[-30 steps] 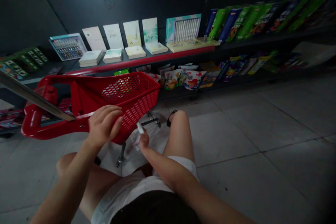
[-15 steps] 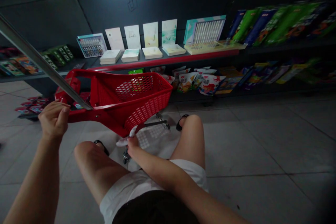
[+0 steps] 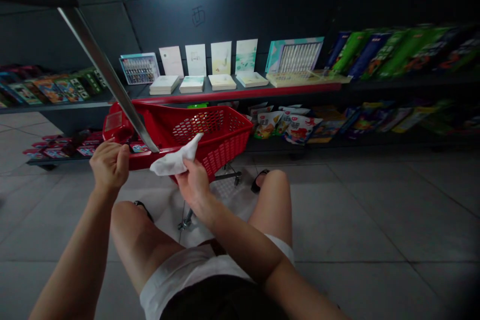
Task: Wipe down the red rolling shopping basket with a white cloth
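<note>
Hands: two, a left hand (image 3: 110, 166) and a right hand (image 3: 195, 186). Red cart (image 3: 230, 150): one. White cloth (image 3: 174, 161): one. Along the shelf's (image 3: 243, 95) front edge: four notebook piles (image 3: 164, 85). Toward its back edge: four upright notebooks (image 3: 195, 60), two upright boxed sets (image 3: 140, 68).

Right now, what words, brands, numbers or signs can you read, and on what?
"西", apparently: handwritten mark on the dark back panel.
Snack bags: print too small.
Green and blue packs: too blurred.
Standing booklets: too small.
White cloth, red cart: none legible.

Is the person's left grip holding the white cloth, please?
No, the right grip holds the white cloth, while the left grip is on the red cart.
</note>
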{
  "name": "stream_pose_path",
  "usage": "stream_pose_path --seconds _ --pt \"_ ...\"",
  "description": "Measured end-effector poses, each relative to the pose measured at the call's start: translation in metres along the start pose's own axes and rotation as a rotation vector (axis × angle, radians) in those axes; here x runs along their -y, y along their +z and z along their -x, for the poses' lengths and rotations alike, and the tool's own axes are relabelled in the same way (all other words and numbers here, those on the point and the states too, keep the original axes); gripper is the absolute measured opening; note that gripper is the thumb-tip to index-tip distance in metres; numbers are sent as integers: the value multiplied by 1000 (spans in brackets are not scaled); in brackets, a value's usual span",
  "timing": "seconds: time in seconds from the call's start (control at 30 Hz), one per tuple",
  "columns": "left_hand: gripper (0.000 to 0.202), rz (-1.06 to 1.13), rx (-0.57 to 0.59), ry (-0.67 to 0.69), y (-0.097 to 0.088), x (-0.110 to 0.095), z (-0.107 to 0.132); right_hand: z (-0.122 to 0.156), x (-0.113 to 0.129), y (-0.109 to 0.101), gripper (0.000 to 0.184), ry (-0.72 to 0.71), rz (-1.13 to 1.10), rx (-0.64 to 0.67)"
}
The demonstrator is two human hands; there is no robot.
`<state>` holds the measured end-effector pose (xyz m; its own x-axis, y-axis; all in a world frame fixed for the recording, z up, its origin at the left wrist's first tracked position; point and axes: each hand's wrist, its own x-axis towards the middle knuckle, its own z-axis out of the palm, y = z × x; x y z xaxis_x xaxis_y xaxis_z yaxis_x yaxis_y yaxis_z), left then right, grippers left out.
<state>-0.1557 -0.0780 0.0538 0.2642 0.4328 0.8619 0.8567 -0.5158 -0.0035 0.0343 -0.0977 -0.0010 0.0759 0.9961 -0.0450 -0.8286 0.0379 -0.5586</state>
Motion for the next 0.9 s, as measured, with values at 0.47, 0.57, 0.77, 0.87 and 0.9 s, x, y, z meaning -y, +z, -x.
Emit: stream_pose_path --seconds 0.47,0.57,0.77,0.87,0.9 --pt "33 -7 63 -68 5 -19 1 -107 56 -121 46 -983 1547 102" --pt "34 -7 37 -113 9 -21 1 -102 53 -120 47 -987 1504 17" --pt "28 32 -15 -64 6 -13 5 -77 38 -112 49 -1096 1526 388" --pt "26 44 -40 -40 2 -11 6 -107 68 -153 50 -1072 1541 246" --pt "26 44 -47 -37 2 -12 6 -117 78 -163 50 -1039 1517 139"
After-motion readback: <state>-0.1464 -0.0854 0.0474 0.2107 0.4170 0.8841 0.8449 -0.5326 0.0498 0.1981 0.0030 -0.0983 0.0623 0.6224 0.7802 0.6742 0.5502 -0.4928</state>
